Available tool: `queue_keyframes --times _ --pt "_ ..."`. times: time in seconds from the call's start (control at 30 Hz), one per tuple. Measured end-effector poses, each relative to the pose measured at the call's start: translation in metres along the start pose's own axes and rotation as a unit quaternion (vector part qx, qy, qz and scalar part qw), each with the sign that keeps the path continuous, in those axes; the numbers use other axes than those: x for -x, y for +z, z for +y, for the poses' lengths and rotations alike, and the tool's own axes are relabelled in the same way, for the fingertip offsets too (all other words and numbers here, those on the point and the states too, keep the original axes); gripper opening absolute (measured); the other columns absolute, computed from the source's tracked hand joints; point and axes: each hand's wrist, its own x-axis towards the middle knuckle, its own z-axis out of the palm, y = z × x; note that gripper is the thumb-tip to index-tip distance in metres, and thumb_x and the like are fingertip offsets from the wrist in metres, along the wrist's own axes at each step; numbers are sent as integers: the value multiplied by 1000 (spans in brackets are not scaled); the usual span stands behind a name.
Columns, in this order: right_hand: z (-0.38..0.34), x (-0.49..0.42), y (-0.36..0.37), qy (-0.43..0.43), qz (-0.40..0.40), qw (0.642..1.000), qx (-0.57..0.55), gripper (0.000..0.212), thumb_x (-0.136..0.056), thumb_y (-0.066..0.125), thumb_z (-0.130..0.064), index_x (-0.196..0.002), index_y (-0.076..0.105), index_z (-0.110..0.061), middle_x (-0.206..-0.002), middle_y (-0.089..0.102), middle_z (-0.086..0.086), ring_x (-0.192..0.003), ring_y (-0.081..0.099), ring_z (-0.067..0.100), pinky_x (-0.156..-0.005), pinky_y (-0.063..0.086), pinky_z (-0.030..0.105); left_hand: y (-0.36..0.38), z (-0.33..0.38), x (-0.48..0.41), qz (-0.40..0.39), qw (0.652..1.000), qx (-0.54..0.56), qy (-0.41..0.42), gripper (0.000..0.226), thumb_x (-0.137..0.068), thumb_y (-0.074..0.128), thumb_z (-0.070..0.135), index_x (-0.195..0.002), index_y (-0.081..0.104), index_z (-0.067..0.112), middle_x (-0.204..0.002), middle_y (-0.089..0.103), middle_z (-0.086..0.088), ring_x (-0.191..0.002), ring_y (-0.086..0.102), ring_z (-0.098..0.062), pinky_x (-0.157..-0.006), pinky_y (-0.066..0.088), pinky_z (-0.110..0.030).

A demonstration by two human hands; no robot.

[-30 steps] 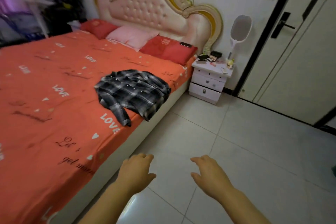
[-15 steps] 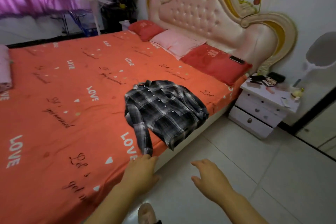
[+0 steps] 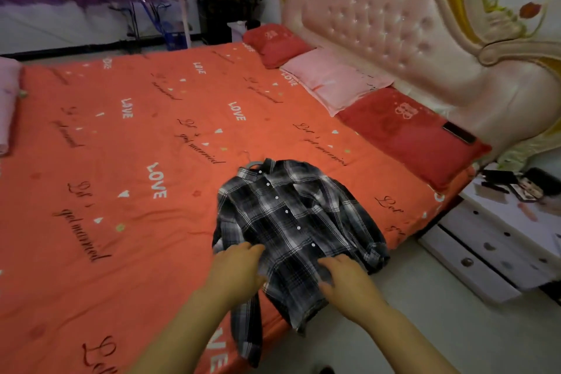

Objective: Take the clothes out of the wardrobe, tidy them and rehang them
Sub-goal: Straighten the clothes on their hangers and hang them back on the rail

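Observation:
A black-and-white plaid shirt (image 3: 291, 222) lies buttoned and face up on the red bedspread (image 3: 127, 179), near the bed's right edge, with one sleeve trailing toward me. A hanger hook (image 3: 247, 161) pokes out at its collar. My left hand (image 3: 236, 267) hovers over the shirt's lower left part, fingers relaxed and extended. Over the lower hem, my right hand (image 3: 346, 278) reaches with fingers spread. Neither hand grips the cloth; whether they touch it I cannot tell.
Red and pink pillows (image 3: 334, 82) line the padded headboard (image 3: 394, 27), with a dark phone (image 3: 460, 133) on one. A white nightstand (image 3: 498, 240) with small items stands right of the bed. Tiled floor (image 3: 440, 328) lies by my right arm.
I have stepped closer to the bed and the view has swung left. Both hands moved forward from above the floor to over the shirt's lower part.

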Motion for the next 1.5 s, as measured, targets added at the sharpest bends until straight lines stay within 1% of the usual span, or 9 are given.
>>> queue_keyframes --times 0.43,0.7,0.9,1.03,1.2,1.27,1.37,1.43,1.5 --pt "27 -337 -77 -129 -131 980 78 42 -93 53 -28 -132 48 -13 -128 49 12 -116 50 27 -95 44 35 -20 -40 -228 -10 977 84 -194 62 -90 53 44 -144 29 23 -138 43 -1 -124 44 -22 -99 40 -35" --pt "16 -530 -30 -184 -194 960 87 48 -94 51 -23 -138 39 -11 -129 47 17 -115 49 33 -93 43 39 18 -67 -344 -9 949 157 -274 61 -93 50 39 -146 26 21 -143 37 2 -128 39 -19 -103 36 -30" --pt "1 -630 26 -193 -164 966 57 52 -95 52 -26 -141 33 -11 -134 41 18 -121 42 36 -99 40 46 46 -93 -401 -15 935 184 -303 58 -95 47 38 -146 24 23 -146 33 2 -126 42 -17 -104 36 -29" --pt "-11 -678 54 -223 -106 967 62 53 -96 47 -15 -144 26 -8 -140 40 18 -123 42 34 -102 37 44 71 -103 -421 -20 931 190 -312 57 -95 47 37 -146 24 24 -147 31 4 -128 39 -16 -106 34 -29" --pt "-24 -704 79 -202 -92 972 76 71 -92 47 -7 -149 6 -9 -145 35 14 -133 33 29 -115 15 48 91 -109 -429 -19 931 186 -314 58 -96 45 38 -147 20 26 -145 31 6 -128 37 -16 -107 32 -29" --pt "-22 -702 82 -209 -53 972 91 64 -91 48 -7 -147 16 -7 -135 44 16 -125 40 30 -111 22 44 92 -109 -429 -7 932 185 -313 58 -96 45 37 -147 20 26 -145 32 6 -127 38 -15 -107 33 -29" --pt "-20 -690 69 -229 11 973 33 40 -88 51 -3 -127 45 -3 -117 50 17 -106 49 32 -86 37 38 89 -106 -425 34 930 186 -315 58 -96 46 36 -147 21 26 -145 32 7 -128 37 -14 -107 32 -27" --pt "-19 -675 52 -253 12 967 -26 24 -88 52 -3 -112 54 -1 -109 52 17 -92 53 34 -68 37 36 81 -102 -419 70 925 190 -320 57 -96 45 36 -147 21 27 -145 32 7 -128 36 -13 -106 30 -25" --pt "-15 -653 34 -296 2 955 -16 16 -89 54 -5 -105 56 -2 -105 53 15 -85 55 34 -62 37 35 69 -98 -411 106 922 187 -322 57 -96 45 35 -147 21 27 -146 31 7 -129 34 -12 -106 28 -24"
